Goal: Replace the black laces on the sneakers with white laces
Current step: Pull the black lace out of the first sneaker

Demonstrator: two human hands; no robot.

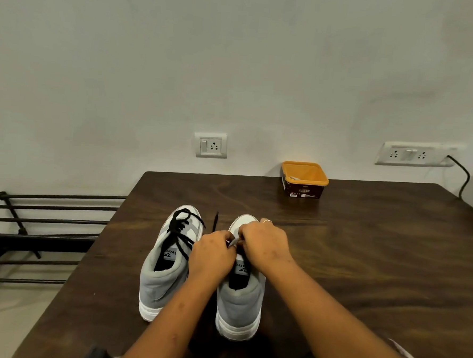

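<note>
While both hands crowd its throat, right sneaker (238, 303): stands on the table, heel toward the person; no black lace shows on the parts left uncovered.
Left hand (211, 256): fingers curled, pinching at the right sneaker's lacing area.
Right hand (264, 245): likewise curled and pinching there, fingertips almost meeting the other hand's.
Pale strip (232, 242): shows between the two hands; white lace or tongue edge, I cannot tell.
Left sneaker (157, 284): just beside the right one, untouched.
Black laces (181, 230): still threaded through the left sneaker, loose, ends sprawled over the toe.
Black strand (215, 222): lies on the table between the toes; whose lace it is stays unclear.
Progress: probably early to middle; the right sneaker looks stripped and perhaps being relaced, the left one is wholly left to do.
Table (363, 255): dark wood.
Orange tub (319, 181): at the far edge, well apart, something pale inside.
Rack (33, 221): black bars, left of the table.
</note>
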